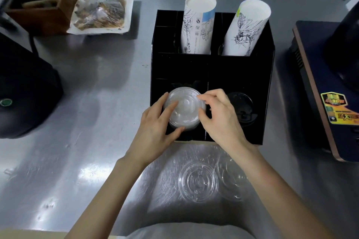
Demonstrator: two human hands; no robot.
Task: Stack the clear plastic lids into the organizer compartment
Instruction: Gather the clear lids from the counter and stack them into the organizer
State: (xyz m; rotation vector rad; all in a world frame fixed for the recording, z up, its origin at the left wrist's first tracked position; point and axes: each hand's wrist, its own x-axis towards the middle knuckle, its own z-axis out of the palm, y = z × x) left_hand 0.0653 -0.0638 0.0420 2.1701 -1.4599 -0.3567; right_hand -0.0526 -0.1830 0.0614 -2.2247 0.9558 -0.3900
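Note:
A black organizer stands on the steel counter. A stack of clear plastic lids sits in its front left compartment. My left hand grips the stack's left side, thumb under its near edge. My right hand pinches the stack's right rim with fingertips. Two more clear lids lie flat on the counter in front of the organizer, between my forearms. Black lids fill the front right compartment.
Two tall sleeves of paper cups stand in the organizer's rear compartments. A wrapped food tray and wooden box sit at the back left. A dark appliance is left, another machine right.

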